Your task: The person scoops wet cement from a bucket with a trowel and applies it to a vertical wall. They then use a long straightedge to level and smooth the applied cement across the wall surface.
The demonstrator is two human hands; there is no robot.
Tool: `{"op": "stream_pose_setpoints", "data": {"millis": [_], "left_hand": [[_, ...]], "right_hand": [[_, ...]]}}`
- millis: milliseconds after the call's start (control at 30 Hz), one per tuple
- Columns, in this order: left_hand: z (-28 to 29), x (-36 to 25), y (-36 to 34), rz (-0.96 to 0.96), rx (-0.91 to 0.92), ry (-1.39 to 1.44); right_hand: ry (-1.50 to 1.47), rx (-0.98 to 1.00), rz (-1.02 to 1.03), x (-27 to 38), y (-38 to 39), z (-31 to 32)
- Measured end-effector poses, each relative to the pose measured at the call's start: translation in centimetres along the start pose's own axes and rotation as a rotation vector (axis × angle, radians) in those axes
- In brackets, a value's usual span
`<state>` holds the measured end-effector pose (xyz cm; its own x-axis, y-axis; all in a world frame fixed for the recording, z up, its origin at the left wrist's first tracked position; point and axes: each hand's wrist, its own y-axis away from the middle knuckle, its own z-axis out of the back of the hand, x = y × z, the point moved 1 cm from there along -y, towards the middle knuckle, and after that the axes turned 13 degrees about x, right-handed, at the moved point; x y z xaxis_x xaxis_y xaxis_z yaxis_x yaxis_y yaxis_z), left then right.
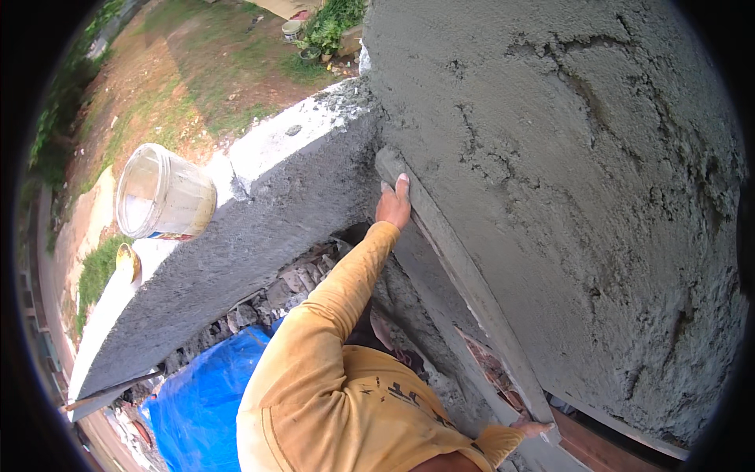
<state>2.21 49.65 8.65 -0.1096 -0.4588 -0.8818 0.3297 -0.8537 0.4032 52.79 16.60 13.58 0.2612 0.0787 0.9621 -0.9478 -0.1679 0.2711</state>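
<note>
A long straightedge point(469, 279), coated in grey mortar, lies slantwise against a wall of rough grey plaster point(566, 204). My left hand point(395, 204) is closed on its upper end, close to the corner where the low wall meets the plastered one. Down at the bar's lower end, my right hand point(535, 428) is wrapped round it, partly hidden by the sleeve and the bar. Cracks and ragged lumps mark the plaster, mostly toward the right.
A low plastered wall point(252, 220) with a white top runs off to the left. On it stand a whitish bucket point(189, 197) and a small yellow round container point(127, 263). Rubble point(295, 282) and a blue tarp point(208, 401) lie below. Grassy ground point(228, 55) stretches beyond.
</note>
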Motion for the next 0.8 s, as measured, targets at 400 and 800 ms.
{"op": "stream_pose_setpoints", "data": {"millis": [400, 800], "left_hand": [[1.4, -2.0, 0.1, -0.025, 0.001, 0.017], [1.7, -3.4, 0.3, -0.123, -0.004, 0.024]], "right_hand": [[-0.049, -0.012, 0.044, 0.6, 1.0, -1.6], [-0.069, -0.013, 0.079, 2.6, 3.4, -1.9]]}}
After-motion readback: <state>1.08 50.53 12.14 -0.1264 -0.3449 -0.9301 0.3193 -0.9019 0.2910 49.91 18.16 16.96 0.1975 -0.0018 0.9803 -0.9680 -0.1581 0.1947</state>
